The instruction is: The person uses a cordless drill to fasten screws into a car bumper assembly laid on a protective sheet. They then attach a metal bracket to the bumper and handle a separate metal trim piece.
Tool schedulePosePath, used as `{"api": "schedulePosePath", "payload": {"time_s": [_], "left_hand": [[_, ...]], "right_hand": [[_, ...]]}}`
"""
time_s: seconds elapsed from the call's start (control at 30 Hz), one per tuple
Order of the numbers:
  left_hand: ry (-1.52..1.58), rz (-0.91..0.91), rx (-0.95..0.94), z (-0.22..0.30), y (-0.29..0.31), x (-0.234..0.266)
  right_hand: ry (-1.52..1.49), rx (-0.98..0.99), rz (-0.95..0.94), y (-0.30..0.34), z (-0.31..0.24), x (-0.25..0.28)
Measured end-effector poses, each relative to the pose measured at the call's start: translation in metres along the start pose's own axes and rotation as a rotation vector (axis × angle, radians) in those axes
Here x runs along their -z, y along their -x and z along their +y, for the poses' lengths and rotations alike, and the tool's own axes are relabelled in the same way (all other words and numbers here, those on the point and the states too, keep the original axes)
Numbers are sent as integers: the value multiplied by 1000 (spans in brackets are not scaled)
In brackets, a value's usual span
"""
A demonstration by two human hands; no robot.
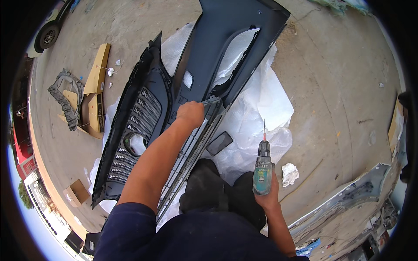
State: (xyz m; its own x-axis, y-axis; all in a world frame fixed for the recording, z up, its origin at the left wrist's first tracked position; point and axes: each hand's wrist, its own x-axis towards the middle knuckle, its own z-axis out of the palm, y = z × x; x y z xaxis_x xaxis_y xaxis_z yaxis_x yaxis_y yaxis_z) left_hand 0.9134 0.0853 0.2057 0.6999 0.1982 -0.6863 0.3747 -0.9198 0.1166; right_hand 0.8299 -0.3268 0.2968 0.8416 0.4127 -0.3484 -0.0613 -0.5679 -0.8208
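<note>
A dark plastic car bumper cover [207, 48] lies on the ground before me, with large openings cut in it. Along its inner edge runs a long grey slatted grille [185, 150]. My left hand [190, 114] is closed at the grille's far end, where a short grey end piece [211, 101] sticks out past the fist. What lies inside those fingers is mostly hidden. Low on the right, my right hand [269, 191] grips a worn teal and black cordless drill [263, 174]. Its long thin bit points away from me, apart from the bumper.
Bubble wrap [250, 148] spreads under the bumper, with a black phone [219, 143] on it. A crumpled white lump [290, 174] lies right of the drill. Cardboard [96, 69] and a grey curved liner [65, 98] lie left. Another car panel [348, 191] stands at lower right.
</note>
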Motion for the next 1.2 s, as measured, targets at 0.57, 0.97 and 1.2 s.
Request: {"api": "schedulePosePath", "payload": {"time_s": [0.57, 0.97, 1.2], "left_hand": [[-11, -107, -20, -9, -8, 17], [174, -87, 59, -23, 5, -17], [176, -175, 58, -18, -7, 23]], "right_hand": [[99, 27, -68, -88, -55, -57], [176, -29, -119, -148, -36, -114], [294, -74, -222, -171, -33, -135]]}}
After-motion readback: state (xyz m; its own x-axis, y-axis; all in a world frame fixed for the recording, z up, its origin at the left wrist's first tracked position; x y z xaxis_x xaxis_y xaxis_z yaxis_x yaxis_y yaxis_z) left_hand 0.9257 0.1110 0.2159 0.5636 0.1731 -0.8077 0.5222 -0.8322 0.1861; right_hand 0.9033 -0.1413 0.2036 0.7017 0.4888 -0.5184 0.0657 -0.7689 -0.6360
